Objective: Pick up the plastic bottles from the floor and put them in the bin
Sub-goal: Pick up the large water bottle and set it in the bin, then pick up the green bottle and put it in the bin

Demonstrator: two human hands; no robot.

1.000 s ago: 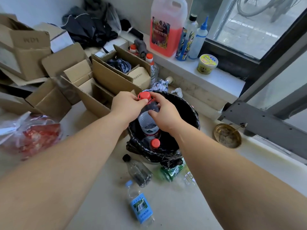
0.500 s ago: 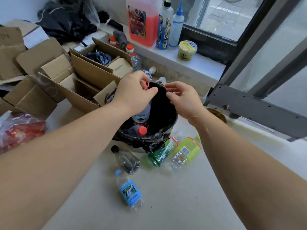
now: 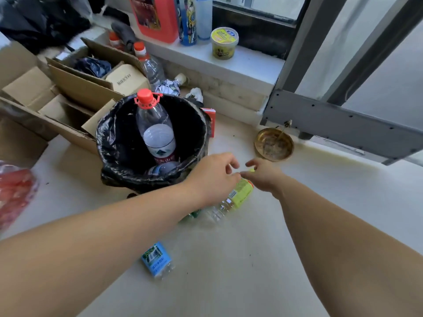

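Note:
A bin lined with a black bag [image 3: 109, 143] stands on the pale floor. A large clear bottle with a red cap [image 3: 155, 131] stands upright inside it, with another bottle beneath. To the bin's right, a yellow-labelled bottle [image 3: 240, 195] lies on the floor. My left hand [image 3: 212, 179] hovers over it with fingers apart and empty. My right hand [image 3: 263, 175] is close beside it, also empty, fingers loosely spread above the bottle's top end. A blue-labelled bottle [image 3: 158, 261] lies nearer me. A green bottle [image 3: 192, 215] is mostly hidden under my left forearm.
Open cardboard boxes [image 3: 75, 88] crowd the bin's left. A brass dish [image 3: 273, 144] sits on the floor to the right. A windowsill [image 3: 251, 62] carries a red jug, bottles and a yellow tub. A red plastic bag [image 3: 13, 193] lies at far left.
Both hands let go of the red-capped bottle, which now stands in the bin. They moved down and right to the yellow-labelled bottle on the floor.

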